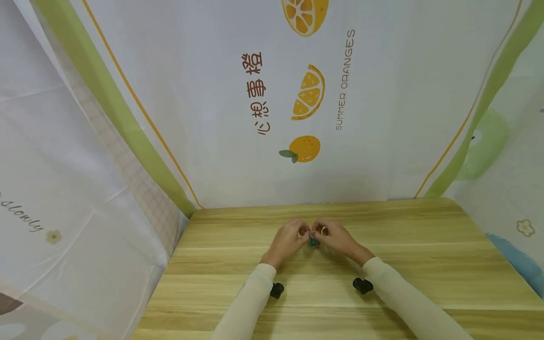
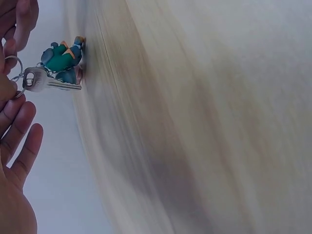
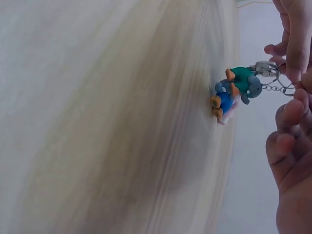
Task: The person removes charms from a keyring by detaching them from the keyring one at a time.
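Both hands meet above the wooden table, holding a key ring (image 2: 20,62) between their fingertips. My left hand (image 1: 286,242) pinches the ring from the left side, thumb against fingers. From the other side, my right hand (image 1: 337,240) pinches at the ring too, partly hiding it. A silver key (image 2: 38,80) hangs from the ring in the left wrist view. Small figurine charms dangle beside it on a chain (image 3: 276,88): a grey-headed one in green (image 3: 241,79) and another in blue (image 3: 225,102). The charms hang at or just above the tabletop; contact is unclear.
The wood-grain table (image 1: 212,293) spreads around the hands. A white cloth (image 1: 212,118) printed with oranges rises behind its far edge, and more printed cloth hangs on both sides. Black wrist-camera mounts (image 1: 362,285) sit under the forearms.
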A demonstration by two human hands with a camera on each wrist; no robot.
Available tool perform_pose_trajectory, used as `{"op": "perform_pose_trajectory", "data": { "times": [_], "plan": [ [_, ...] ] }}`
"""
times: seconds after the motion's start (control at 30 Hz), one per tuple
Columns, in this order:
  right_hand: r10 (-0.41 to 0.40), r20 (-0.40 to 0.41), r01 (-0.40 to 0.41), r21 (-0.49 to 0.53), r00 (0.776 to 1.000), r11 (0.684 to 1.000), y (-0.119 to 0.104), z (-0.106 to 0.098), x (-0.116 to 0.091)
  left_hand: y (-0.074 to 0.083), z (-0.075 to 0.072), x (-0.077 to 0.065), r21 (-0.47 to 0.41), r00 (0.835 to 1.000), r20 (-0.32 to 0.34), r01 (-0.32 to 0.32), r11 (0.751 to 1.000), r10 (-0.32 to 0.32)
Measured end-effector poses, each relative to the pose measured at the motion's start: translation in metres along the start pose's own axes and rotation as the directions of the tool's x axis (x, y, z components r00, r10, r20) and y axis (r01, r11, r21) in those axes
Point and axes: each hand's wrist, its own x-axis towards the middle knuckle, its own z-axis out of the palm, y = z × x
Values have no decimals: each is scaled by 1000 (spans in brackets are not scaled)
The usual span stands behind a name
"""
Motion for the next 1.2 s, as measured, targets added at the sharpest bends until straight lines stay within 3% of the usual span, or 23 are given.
{"op": "perform_pose_trajectory", "data": {
  "times": [0.23, 0.6, 0.93, 1.2],
  "plan": [
    [82, 37, -86, 131, 996, 988, 3, 1, -5, -4, 4, -3, -21, 998, -21, 53, 998, -54],
    [75, 15, -76, 137, 997, 988, 1, -1, -7, -2, 2, -3, -144, 995, -23, 93, 985, -98],
    [44, 11, -45, 56, 999, 997, 1, 2, -4, -5, 3, -4, -90, 999, -39, 19, 996, -22],
    [74, 2, -74, 71, 997, 995, -6, 3, -3, -3, 3, -4, -68, 999, -48, -18, 998, 14]
  ]
}}
